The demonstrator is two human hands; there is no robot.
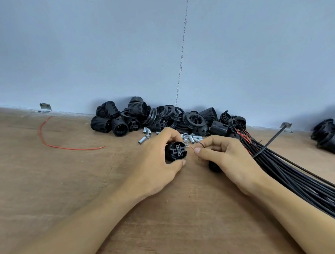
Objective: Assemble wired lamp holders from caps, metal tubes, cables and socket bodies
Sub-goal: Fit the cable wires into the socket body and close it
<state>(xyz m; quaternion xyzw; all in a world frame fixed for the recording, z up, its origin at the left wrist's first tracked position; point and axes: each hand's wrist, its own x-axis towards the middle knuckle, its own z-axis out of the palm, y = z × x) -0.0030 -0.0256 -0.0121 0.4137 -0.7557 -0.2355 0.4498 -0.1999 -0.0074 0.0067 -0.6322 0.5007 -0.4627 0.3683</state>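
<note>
The socket body (175, 150) sits gripped in the left hand (156, 162); the right hand (226, 157) pinches a thin red wire (191, 147), which might bend and miss its terminal.

Wooden table (37, 186), blue-grey wall (89, 40)

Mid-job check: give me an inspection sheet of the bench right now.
Surface: brown wooden bench.
Job's things: socket body held, terminals toward the camera; pile of black socket parts by the wall; metal tubes in front of it.
Clutter: loose red wire lying at left.
Grippers: left hand grips the socket body; right hand pinches a thin red lead beside it.
Cables: black cable bundle at right, beside the right forearm.
Surroundings: blue-grey wall; more black parts at far right.
</note>
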